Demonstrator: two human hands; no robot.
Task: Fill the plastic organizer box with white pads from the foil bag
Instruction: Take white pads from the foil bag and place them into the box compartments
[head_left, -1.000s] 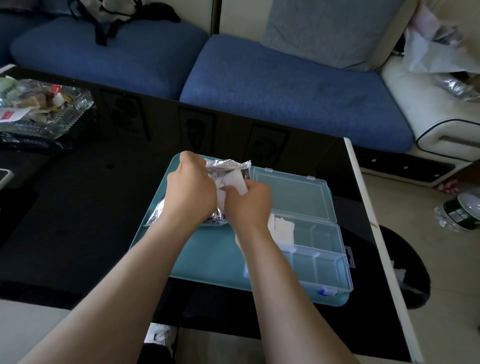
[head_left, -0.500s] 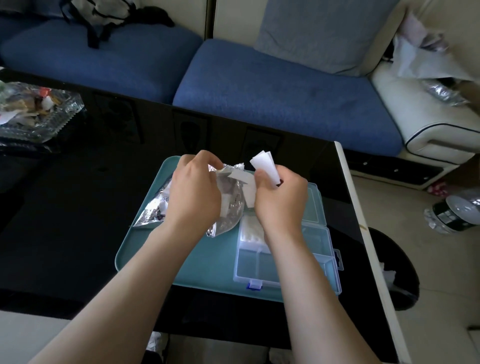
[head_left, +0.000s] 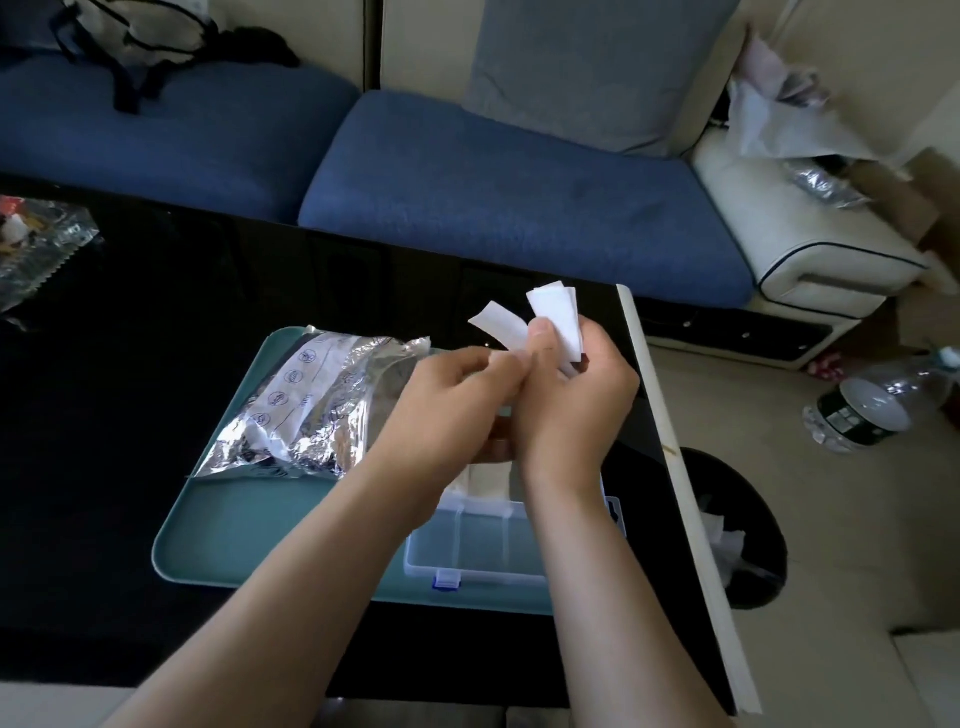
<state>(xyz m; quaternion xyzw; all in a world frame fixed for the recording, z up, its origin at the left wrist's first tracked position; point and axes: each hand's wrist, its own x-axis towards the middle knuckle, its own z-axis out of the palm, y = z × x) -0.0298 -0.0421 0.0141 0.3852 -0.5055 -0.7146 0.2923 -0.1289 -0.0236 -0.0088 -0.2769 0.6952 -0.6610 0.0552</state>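
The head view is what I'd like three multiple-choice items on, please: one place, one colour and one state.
1. Where does the foil bag lie?
A) on a chair
B) on the tray
C) in a drawer
2. What colour is the tray?
A) teal
B) red
C) yellow
3. What is the right hand doing?
A) resting open
B) gripping a cup
C) pinching white pads
Answers: 1 B, the bag rests on the tray's surface; 2 A, its rim is teal; 3 C, pads stick up from its fingers.
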